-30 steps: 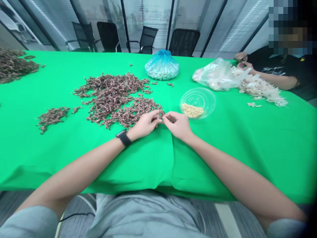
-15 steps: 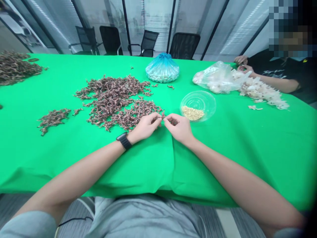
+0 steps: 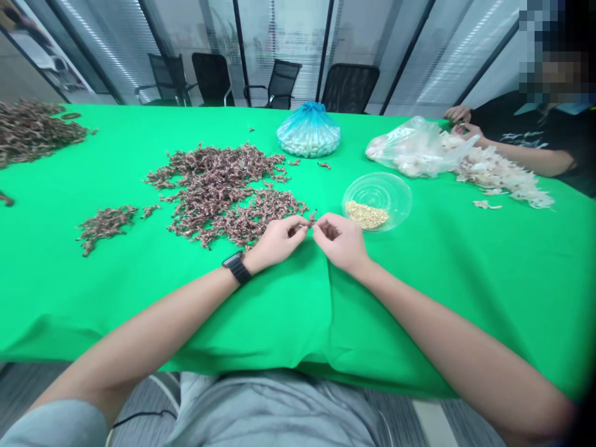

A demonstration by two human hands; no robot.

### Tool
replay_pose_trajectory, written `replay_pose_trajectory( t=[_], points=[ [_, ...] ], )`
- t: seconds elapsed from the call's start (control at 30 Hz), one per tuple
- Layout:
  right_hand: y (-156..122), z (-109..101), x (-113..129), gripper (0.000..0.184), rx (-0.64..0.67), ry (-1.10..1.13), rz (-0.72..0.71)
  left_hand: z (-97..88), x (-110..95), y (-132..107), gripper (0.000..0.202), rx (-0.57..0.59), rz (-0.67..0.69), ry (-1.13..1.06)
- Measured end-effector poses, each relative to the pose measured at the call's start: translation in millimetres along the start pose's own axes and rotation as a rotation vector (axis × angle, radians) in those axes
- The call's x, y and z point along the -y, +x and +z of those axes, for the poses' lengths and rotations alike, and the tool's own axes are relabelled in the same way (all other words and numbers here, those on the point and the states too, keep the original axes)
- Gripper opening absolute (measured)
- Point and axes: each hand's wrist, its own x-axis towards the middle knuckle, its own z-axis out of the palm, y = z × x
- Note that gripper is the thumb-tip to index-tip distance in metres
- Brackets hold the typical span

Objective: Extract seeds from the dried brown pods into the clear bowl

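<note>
My left hand (image 3: 280, 241), with a dark watch (image 3: 237, 267) at its wrist, pinches a small brown twisted dried piece (image 3: 311, 218) between thumb and fingertips. Opposite it, the curled fingers of my right hand (image 3: 342, 241) meet at the same piece; what exactly lies between them is too small to make out. A large heap of similar brown dried pieces (image 3: 218, 186) spreads beyond and left of my left hand. Just past my right hand lies a clear round plastic dish (image 3: 395, 195), holding a patch of pale yellow bits (image 3: 367, 215).
A smaller brown pile (image 3: 108, 225) lies left, a bigger one (image 3: 35, 130) far left. At the back stands a blue-tinted tied bag (image 3: 309, 131) of pale pieces. A clear bag (image 3: 410, 149) and whitish flakes (image 3: 503, 174) lie near another person's hands (image 3: 465, 127). Green cloth (image 3: 261, 310) covers the table.
The brown piece now sticks up more visibly between my fingertips. Both hands stay close together in nearly the same place. The whole view has shifted slightly.
</note>
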Motion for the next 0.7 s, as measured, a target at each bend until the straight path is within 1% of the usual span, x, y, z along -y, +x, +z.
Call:
replay_pose_trajectory(
  t=[0.1, 0.2, 0.47, 0.7],
  points=[
    [-0.6, -0.6, 1.3, 0.015, -0.003, -0.051, -0.042, -0.5, -2.0, -0.6, 0.023, 0.011, 0.028, 0.036],
    [-0.2, -1.0, 0.9, 0.015, 0.003, -0.086, -0.052, -1.4, -2.0, -0.8, 0.023, 0.015, 0.05, 0.048],
    [0.2, 0.3, -1.2, 0.015, 0.005, -0.083, -0.043, -2.7, -0.2, -0.9, 0.022, 0.039, 0.074, 0.082],
    [-0.2, 1.4, 1.0, 0.017, 0.001, -0.056, 0.001, -3.1, -2.6, -1.9, 0.024, 0.043, 0.089, 0.135]
  ],
)
